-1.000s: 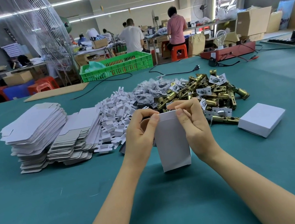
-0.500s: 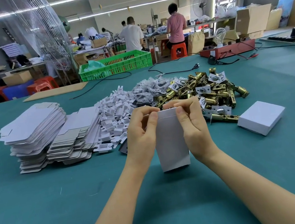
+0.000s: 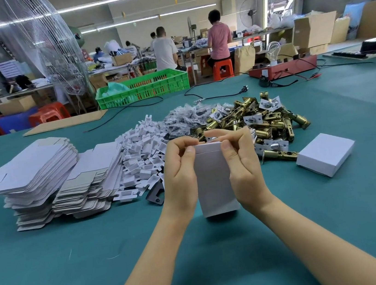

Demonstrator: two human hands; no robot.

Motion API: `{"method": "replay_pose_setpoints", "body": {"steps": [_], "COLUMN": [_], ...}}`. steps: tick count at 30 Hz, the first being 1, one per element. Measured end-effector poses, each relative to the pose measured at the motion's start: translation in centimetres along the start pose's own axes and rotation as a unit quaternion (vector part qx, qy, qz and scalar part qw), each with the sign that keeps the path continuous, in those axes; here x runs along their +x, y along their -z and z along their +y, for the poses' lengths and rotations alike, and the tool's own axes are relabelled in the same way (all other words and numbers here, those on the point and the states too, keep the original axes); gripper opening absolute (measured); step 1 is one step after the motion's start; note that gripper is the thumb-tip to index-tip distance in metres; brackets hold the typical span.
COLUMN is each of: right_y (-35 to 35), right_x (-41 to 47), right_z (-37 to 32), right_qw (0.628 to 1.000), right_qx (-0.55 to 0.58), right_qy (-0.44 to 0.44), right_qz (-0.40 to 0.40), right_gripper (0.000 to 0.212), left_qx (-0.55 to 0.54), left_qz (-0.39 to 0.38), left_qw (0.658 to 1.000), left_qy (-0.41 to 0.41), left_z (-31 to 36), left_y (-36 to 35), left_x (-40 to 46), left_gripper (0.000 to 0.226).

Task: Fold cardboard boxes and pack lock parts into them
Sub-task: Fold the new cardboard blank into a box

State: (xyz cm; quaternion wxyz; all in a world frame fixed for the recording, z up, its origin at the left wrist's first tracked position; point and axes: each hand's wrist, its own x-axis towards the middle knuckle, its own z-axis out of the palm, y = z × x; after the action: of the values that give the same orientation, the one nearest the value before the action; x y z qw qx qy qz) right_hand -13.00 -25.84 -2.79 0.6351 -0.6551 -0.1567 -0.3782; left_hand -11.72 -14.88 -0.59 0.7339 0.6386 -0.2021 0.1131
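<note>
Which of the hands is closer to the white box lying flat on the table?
Right. The right hand holds the upright box on the side facing the closed white box; the left hand grips the far side.

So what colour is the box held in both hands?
White, plain, no print; the box shows best in the head view.

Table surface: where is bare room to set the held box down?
Bare green table lies near the person, beside both forearms, and right beyond the finished box. Crowded: flat blanks, white inserts and brass latches behind the box.
</note>
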Motion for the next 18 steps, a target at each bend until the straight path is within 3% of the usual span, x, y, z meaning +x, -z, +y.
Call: {"method": "replay_pose_setpoints", "body": {"steps": [10,18], "right_y": [0.5,-0.3], "right_x": [0.3,-0.1], "right_z": [0.6,0.3], "right_qw": [1.000,0.998], "right_qx": [-0.016,0.019], "right_qy": [-0.012,-0.045], "right_qz": [0.024,0.038], "right_gripper": [0.012,0.012], "left_qx": [0.084,0.015], "left_qz": [-0.052,0.039], "left_qw": [0.993,0.999], "left_qy": [-0.067,-0.002], "left_z": [-0.6,-1.5], "left_y": [0.8,-0.1], "left_x": [-0.7,-1.3], "left_gripper": [0.011,0.014]}}
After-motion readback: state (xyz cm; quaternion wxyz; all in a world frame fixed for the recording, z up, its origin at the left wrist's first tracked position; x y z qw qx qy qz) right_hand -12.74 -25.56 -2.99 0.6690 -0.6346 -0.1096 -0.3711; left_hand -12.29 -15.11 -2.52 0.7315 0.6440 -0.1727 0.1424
